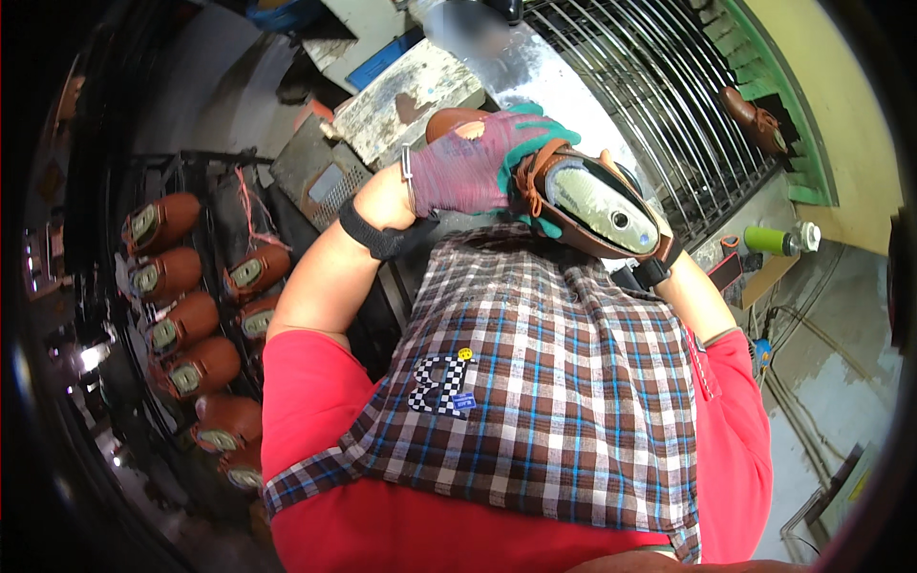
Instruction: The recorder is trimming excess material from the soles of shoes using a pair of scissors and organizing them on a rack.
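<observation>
My left hand (468, 167), in a worn purple and green glove, grips the toe end of a brown leather shoe upper on a last (587, 205). The shoe lies bottom up, its pale grey insole facing me. My right hand (661, 250) is mostly hidden behind the shoe's heel end; only the wrist with a black strap shows, pressed against the shoe. A plaid apron (554, 382) over red sleeves fills the lower middle.
A dark rack (205, 286) at the left holds several brown lasted shoes. Ahead are a stained workbench block (406, 95) and a metal grille (650, 86). A green bottle (769, 239) lies at the right. Another brown shoe (750, 115) rests by the green wall.
</observation>
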